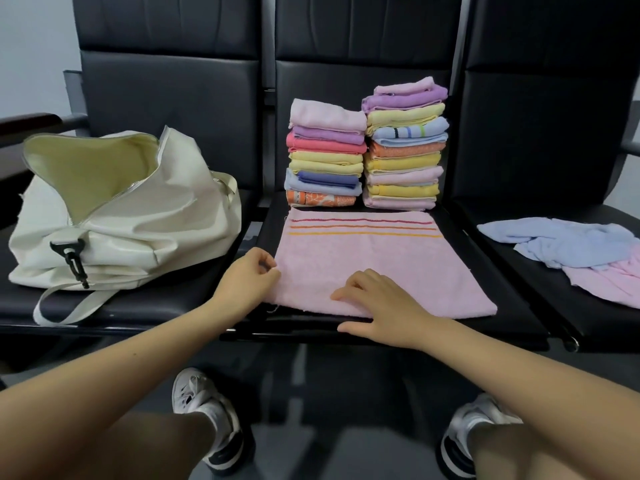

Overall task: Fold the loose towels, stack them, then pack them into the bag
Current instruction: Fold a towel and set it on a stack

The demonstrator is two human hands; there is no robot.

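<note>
Black seat (512,306), pink towel (374,261) flat: left hand (247,278) pinching its edge, right hand (377,306) relaxed on it.

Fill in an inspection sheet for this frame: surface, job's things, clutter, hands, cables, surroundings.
Surface: row of black padded seats; work is on the middle seat.
Job's things: pink towel with three stripes lies flat at the front of the middle seat; two stacks of folded towels behind it, left stack lower than right stack; cream bag unzipped and open on the left seat; loose blue towel and loose pink towel crumpled on the right seat.
Clutter: nothing seen.
Hands: left hand pinches the pink towel's left edge; right hand rests on its near edge, fingers relaxed, no grip.
Cables: nothing seen.
Surroundings: pale wall at left; the person's shoes on the floor below.
</note>
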